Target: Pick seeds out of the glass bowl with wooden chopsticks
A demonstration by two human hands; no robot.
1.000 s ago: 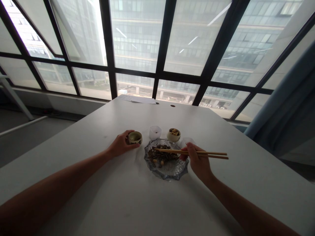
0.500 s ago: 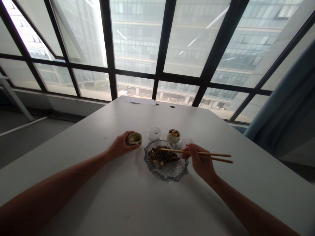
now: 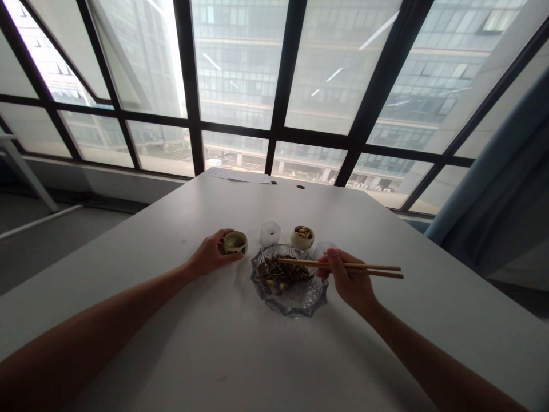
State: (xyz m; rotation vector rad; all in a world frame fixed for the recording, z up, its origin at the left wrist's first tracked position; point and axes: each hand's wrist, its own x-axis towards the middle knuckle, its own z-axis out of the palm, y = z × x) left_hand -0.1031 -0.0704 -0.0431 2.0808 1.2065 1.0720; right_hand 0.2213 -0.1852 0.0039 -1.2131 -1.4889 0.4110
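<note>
My left hand is wrapped round a small teacup with dark markings, which stands on the white table left of a glass dish. In my right hand is a pair of wooden chopsticks, their tips over the dark seeds in the dish. The scalloped glass dish holds a heap of brown, striped seeds, probably sunflower seeds, and a few pale yellowish pieces at its near left. Whether the chopstick tips pinch a seed is too small to tell.
Behind the dish stand a clear plastic cup with a small dark bit inside and a cup of yellowish pieces. Another clear cup is partly hidden by my right hand. Papers lie at the white table's far edge.
The rear ends of the chopsticks have dipped or risen slightly with a small shift of my right hand; their tips stay over the seeds. My left hand and the teacup have not moved.
</note>
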